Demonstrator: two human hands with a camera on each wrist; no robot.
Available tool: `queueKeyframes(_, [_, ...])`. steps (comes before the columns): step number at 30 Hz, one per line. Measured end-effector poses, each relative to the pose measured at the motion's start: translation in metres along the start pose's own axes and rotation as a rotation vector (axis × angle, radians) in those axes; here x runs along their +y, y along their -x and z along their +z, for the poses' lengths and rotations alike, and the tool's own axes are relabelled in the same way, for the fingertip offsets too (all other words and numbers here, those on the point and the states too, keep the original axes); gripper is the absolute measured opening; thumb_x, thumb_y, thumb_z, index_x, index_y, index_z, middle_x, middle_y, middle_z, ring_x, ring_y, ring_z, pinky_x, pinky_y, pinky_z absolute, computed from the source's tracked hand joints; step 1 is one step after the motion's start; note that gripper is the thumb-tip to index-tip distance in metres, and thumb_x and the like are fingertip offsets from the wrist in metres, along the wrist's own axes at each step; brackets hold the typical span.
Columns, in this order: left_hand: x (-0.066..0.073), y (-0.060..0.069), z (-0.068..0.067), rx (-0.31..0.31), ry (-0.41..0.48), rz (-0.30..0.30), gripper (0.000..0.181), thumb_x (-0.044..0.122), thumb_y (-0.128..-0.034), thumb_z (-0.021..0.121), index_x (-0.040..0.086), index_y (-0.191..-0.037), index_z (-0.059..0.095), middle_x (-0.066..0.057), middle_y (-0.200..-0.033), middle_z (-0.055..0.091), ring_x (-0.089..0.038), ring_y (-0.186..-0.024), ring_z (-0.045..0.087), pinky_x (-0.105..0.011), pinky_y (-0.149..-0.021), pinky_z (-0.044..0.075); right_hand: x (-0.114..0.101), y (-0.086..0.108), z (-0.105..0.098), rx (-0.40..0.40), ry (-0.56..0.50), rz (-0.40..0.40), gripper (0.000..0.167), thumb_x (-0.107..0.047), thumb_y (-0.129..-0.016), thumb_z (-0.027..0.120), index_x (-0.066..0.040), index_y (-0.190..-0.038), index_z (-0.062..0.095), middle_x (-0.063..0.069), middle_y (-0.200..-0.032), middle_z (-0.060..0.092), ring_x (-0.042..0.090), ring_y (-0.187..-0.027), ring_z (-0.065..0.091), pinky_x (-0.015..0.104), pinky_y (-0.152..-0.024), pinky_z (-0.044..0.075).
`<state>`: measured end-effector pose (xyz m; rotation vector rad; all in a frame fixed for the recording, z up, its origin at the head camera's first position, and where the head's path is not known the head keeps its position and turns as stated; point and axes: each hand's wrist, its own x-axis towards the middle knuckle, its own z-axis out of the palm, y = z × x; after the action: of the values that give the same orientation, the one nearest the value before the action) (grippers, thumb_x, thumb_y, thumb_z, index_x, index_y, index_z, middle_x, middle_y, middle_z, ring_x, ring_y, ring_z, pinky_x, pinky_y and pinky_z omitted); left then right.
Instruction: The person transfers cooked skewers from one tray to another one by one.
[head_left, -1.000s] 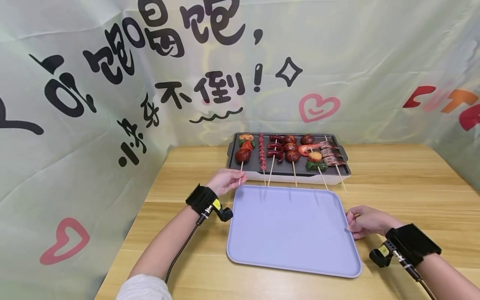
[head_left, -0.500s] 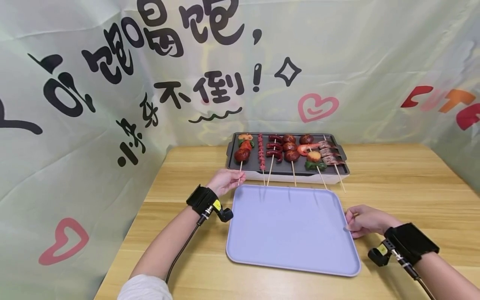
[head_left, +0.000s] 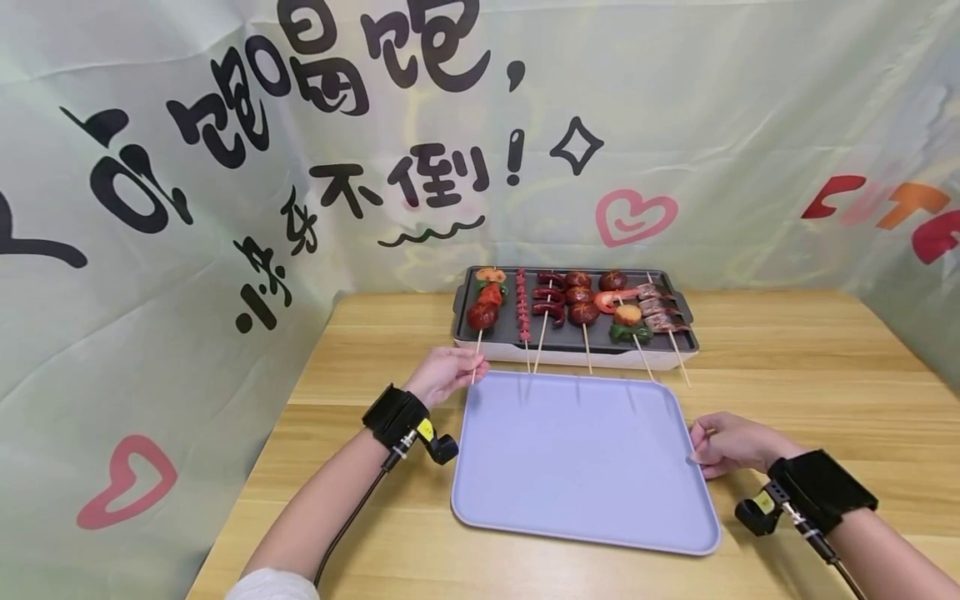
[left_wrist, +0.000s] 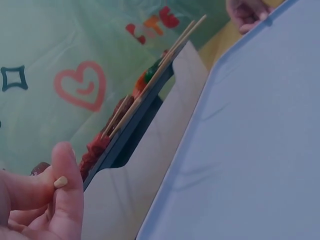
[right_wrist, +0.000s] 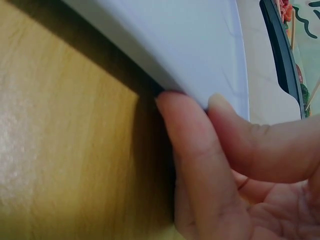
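Note:
My left hand (head_left: 447,372) pinches the bare stick of the leftmost skewer (head_left: 482,315), which carries a brown mushroom, a red piece, a green piece and an orange slice. In the left wrist view, the stick's blunt end (left_wrist: 60,182) pokes out between thumb and finger. The skewer's food is over the left end of a dark grill plate (head_left: 501,333); whether it touches the plate I cannot tell. My right hand (head_left: 738,444) holds the right rim of a pale lavender tray (head_left: 585,458), thumb and finger pinching its edge in the right wrist view (right_wrist: 192,120).
Several other skewers lie on the grill, among them small red pieces (head_left: 523,304), curled sausages (head_left: 549,293), mushrooms (head_left: 582,296) and layered meat (head_left: 660,310). Their sticks overhang its white front (head_left: 570,357), towards the tray. Printed cloth (head_left: 480,100) stands behind the wooden table (head_left: 787,358).
My left hand has drawn slightly back towards me, and the leftmost skewer has shifted a little with it. My right hand stays on the tray rim.

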<state>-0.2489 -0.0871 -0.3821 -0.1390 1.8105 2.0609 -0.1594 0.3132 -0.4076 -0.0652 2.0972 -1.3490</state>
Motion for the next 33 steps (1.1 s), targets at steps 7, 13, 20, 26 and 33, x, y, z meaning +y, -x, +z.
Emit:
queueKeyframes(7, [-0.009, 0.025, 0.000, -0.008, -0.029, 0.024, 0.031, -0.003, -0.0883, 0.053, -0.016, -0.117, 0.050, -0.016, -0.088, 0.064, -0.012, -0.071, 0.062, -0.020, -0.073, 0.057, 0.001, -0.001, 0.001, -0.003, 0.003, 0.007, 0.010, 0.005, -0.078, 0.055, 0.000, -0.080, 0.046, 0.003, -0.073, 0.046, 0.013, -0.067, 0.054, 0.025, -0.063, 0.058])
queueKeyframes(13, [-0.015, 0.049, 0.004, -0.024, -0.002, 0.050, 0.031, -0.004, -0.0884, 0.053, -0.018, -0.115, 0.050, -0.007, -0.077, 0.064, -0.012, -0.069, 0.062, -0.020, -0.069, 0.058, 0.001, -0.001, 0.000, -0.011, 0.004, 0.005, 0.010, 0.005, -0.078, 0.055, 0.000, -0.079, 0.046, 0.003, -0.072, 0.047, 0.012, -0.066, 0.054, 0.024, -0.063, 0.058])
queueKeyframes(20, [-0.021, 0.075, 0.010, -0.065, -0.013, 0.080, 0.029, -0.005, -0.0896, 0.050, -0.022, -0.114, 0.049, -0.004, -0.073, 0.064, -0.010, -0.067, 0.062, -0.020, -0.069, 0.057, 0.001, -0.001, -0.001, -0.026, -0.007, -0.011, 0.010, 0.006, -0.079, 0.054, 0.000, -0.079, 0.046, 0.002, -0.071, 0.047, 0.012, -0.066, 0.054, 0.023, -0.063, 0.058])
queueKeyframes(26, [-0.031, 0.096, 0.013, -0.068, -0.030, 0.070, 0.031, 0.002, -0.0904, 0.053, -0.021, -0.111, 0.050, -0.004, -0.074, 0.064, -0.010, -0.067, 0.062, -0.020, -0.068, 0.057, 0.001, -0.001, -0.001, -0.024, -0.011, -0.016, 0.010, 0.006, -0.079, 0.054, 0.000, -0.079, 0.046, 0.002, -0.071, 0.047, 0.012, -0.067, 0.054, 0.024, -0.063, 0.058])
queueKeyframes(33, [-0.040, 0.118, 0.013, -0.071, -0.005, 0.062, 0.032, 0.003, -0.0891, 0.056, -0.021, -0.110, 0.050, -0.005, -0.076, 0.064, -0.011, -0.069, 0.062, -0.022, -0.070, 0.058, 0.000, -0.001, -0.001, -0.023, -0.012, -0.007, 0.011, 0.006, -0.078, 0.055, -0.001, -0.079, 0.046, 0.002, -0.072, 0.047, 0.012, -0.067, 0.055, 0.024, -0.064, 0.058])
